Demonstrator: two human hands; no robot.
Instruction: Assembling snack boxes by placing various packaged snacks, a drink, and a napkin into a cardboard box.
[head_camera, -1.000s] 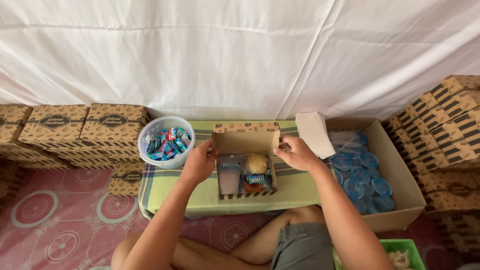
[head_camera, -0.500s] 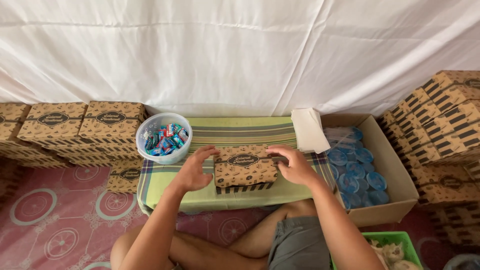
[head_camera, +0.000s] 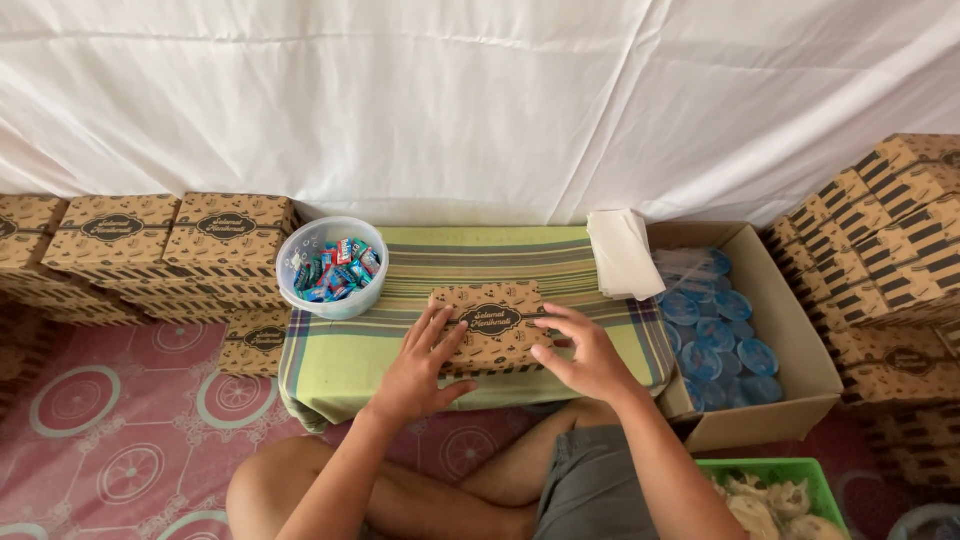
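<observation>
- Since a second ago: box (head_camera: 490, 325) lid went from standing open to folded shut; contents no longer visible. Both hands moved from the lid edges to lying on top and at the sides.
- Box sits in the middle of the low bench (head_camera: 330, 365), on the green striped cloth, just in front of the person's crossed legs.
- Left hand (head_camera: 420, 370) open, fingers spread, palm at the box's left near corner, fingertips on the lid.
- Right hand (head_camera: 585, 355) open, fingers spread, touching the box's right end and top edge. Neither hand grips; both press flat.
- Bowl (head_camera: 330, 265) of wrapped sweets stands at the bench's back left corner, apart from the box.
- Napkin stack (head_camera: 622, 252) at the back right corner, overhanging a carton (head_camera: 790, 350) of blue-lidded cups (head_camera: 725, 335).
- Closed box stacks (head_camera: 170, 240) left, more stacks (head_camera: 880, 230) right; green crate (head_camera: 770, 475) near the right knee.
- Doing the step well, my read: press evenly with both palms so the lid seats flat, run fingers along the front edge to tuck the flap fully, keep the box square on the cloth so it doesn't slide toward the bowl.
- Can't tell whether the front flap is fully tucked; the hands hide it.
</observation>
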